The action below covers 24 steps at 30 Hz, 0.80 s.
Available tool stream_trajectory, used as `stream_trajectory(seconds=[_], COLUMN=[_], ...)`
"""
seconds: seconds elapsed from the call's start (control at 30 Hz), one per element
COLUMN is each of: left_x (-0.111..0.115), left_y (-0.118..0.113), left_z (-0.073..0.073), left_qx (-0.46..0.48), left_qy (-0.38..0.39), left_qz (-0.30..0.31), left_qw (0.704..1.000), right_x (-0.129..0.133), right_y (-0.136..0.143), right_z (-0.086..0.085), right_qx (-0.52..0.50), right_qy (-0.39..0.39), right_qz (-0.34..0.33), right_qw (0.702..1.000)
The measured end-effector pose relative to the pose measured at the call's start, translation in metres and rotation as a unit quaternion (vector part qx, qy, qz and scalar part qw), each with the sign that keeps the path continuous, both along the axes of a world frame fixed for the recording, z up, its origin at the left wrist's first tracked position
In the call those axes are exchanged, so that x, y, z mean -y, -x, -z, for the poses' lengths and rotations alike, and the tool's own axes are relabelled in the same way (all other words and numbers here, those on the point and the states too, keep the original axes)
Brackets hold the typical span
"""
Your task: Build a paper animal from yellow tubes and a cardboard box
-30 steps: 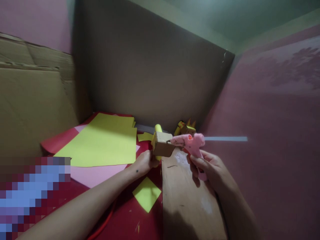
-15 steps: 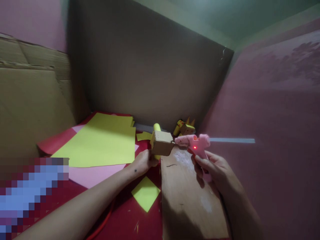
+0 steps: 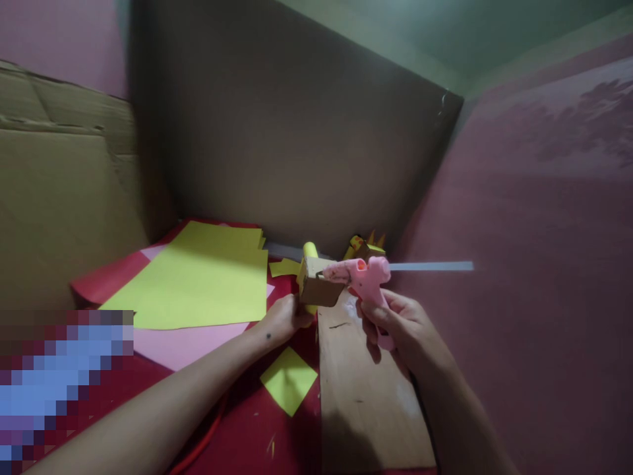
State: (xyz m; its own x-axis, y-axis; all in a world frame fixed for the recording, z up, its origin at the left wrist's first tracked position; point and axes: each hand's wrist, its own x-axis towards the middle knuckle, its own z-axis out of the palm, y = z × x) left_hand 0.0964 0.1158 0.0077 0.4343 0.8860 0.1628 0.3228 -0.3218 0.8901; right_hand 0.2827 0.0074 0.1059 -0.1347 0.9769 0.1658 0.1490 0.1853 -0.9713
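My left hand (image 3: 287, 318) is closed on a small cardboard box (image 3: 321, 291) with yellow tube-like parts on it; its fingertips are hidden behind and below the box. In my right hand (image 3: 403, 323) is a pink hot glue gun (image 3: 366, 280), gripped by its handle. A long pale glue stick (image 3: 432, 266) sticks out of the gun's back end. The gun's nozzle lies over the top face of the box; whether it touches cannot be made out.
Large yellow sheets (image 3: 212, 284) lie over pink paper (image 3: 192, 346) on the red surface (image 3: 267, 448). A yellow square (image 3: 289, 381) lies near a wooden board (image 3: 370, 409). Behind stands a yellow figure with orange spikes (image 3: 373, 249). Cardboard (image 3: 59, 211) leans at left.
My right hand has brought the glue gun left, so its nozzle is now over the box's top instead of its right edge. The gun's red light no longer shows. My left hand stays put.
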Motion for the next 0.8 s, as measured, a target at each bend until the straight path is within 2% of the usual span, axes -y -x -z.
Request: stream_trajectory(seconds=[0.23, 0.4, 0.6, 0.8], left_x=[-0.001, 0.001, 0.002, -0.001], left_y=[-0.001, -0.001, -0.001, 0.0], left_z=[0.001, -0.001, -0.002, 0.002], left_qx=[-0.039, -0.039, -0.041, -0.043], left_qy=[-0.025, -0.03, -0.031, -0.037], left_qz=[-0.019, -0.023, -0.019, -0.02], left_qw=[0.999, 0.999, 0.999, 0.998], right_x=[0.003, 0.006, 0.008, 0.007], right_y=[-0.006, -0.014, -0.021, -0.022], right_z=[-0.002, -0.002, 0.002, -0.001], right_qx=[-0.012, -0.043, -0.064, -0.053], right_qy=[0.016, 0.029, 0.037, 0.037], right_qz=[0.008, 0.045, 0.057, 0.066], right_qw=[1.0, 0.998, 0.996, 0.996])
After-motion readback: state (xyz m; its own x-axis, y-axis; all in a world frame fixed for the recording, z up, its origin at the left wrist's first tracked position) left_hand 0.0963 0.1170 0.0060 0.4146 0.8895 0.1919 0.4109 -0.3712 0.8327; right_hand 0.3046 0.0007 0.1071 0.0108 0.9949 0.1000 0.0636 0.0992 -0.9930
